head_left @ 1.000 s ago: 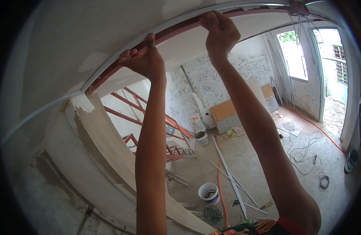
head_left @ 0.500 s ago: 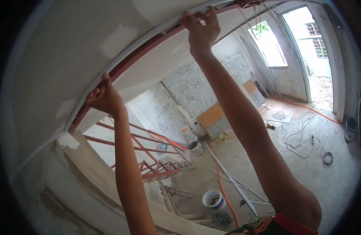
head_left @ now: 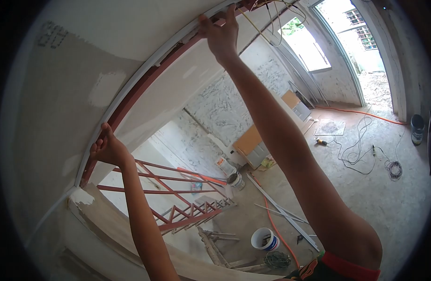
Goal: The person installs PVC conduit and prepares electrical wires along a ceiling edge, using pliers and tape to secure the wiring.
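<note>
A long light-grey strip (head_left: 126, 92) runs along the ceiling edge against a dark red metal beam (head_left: 139, 93); the lens bends both into a curve. My left hand (head_left: 113, 149) is raised to the strip's lower left end, thumb up against it and fingers curled at the beam. Farther along, near the top of the view, my right hand (head_left: 221, 41) grips the strip, with its thumb on the near side and its fingers reaching up beside the beam. The fingertips of the right hand are partly hidden at the strip.
Loose yellowish wires (head_left: 271, 28) hang beyond my right hand. Below are red metal stair framing (head_left: 187, 218), a white bucket (head_left: 264, 240), long metal strips (head_left: 283, 213), an orange hose (head_left: 274, 225) and coiled cable (head_left: 393, 171). A doorway (head_left: 360, 51) stands at upper right.
The view has shifted. My left hand appears lower and farther left, near the strip's end; my right hand appears a little farther left. Both remain at the strip.
</note>
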`<state>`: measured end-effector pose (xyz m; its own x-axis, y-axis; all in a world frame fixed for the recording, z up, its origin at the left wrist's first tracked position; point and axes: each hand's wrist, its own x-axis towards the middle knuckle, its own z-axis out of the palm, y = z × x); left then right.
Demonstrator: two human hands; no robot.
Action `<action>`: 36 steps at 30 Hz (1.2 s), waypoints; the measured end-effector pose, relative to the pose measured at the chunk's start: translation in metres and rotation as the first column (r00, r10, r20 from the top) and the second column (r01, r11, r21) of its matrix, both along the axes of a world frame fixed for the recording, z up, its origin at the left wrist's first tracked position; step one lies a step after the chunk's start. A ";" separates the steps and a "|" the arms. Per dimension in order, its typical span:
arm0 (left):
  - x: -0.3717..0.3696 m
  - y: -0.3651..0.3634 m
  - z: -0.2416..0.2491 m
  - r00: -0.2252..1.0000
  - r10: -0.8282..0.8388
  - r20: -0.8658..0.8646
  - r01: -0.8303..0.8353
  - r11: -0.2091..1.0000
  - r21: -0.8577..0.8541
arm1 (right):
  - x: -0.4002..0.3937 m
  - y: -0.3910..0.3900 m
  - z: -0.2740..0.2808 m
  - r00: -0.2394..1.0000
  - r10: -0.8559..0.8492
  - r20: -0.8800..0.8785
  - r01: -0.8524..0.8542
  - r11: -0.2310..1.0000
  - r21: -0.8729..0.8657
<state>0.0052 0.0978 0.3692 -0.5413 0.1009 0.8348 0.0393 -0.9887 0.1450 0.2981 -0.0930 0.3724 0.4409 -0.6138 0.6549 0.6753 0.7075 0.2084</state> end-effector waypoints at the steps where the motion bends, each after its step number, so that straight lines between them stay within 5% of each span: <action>1: 0.000 0.000 0.000 1.000 -0.001 -0.003 0.001 1.000 0.001 | 0.006 -0.009 -0.001 0.992 0.116 0.044 -0.115 0.993 -0.042; 2: 0.000 0.000 0.000 1.000 0.007 -0.003 -0.007 1.000 -0.009 | 0.010 -0.015 -0.002 0.969 0.231 0.083 -0.224 0.971 -0.088; 11: 0.000 0.002 -0.001 1.000 -0.017 -0.017 0.017 1.000 -0.011 | -0.003 -0.028 -0.003 0.989 0.147 0.028 -0.149 0.982 0.115; 15: 0.001 0.000 -0.001 1.000 -0.017 -0.013 0.017 1.000 -0.012 | 0.015 -0.017 0.007 0.982 -0.117 -0.145 0.132 0.987 0.095; 19: 0.000 0.002 -0.001 1.000 0.014 -0.009 -0.014 1.000 -0.023 | 0.016 -0.013 0.008 0.967 -0.157 -0.201 0.179 0.979 0.099; 26: 0.000 -0.001 0.000 0.999 -0.022 -0.024 0.022 1.000 -0.006 | 0.000 -0.028 -0.004 0.997 -0.025 -0.080 0.034 0.994 0.107; 32: -0.003 -0.006 0.000 0.999 -0.040 -0.033 0.039 0.999 -0.025 | -0.004 -0.039 -0.016 0.987 0.076 -0.139 -0.091 0.990 -0.106; 36: -0.001 -0.006 -0.002 0.999 -0.031 -0.013 0.031 0.999 -0.028 | 0.013 -0.033 -0.011 0.982 -0.165 -0.091 0.158 0.984 -0.079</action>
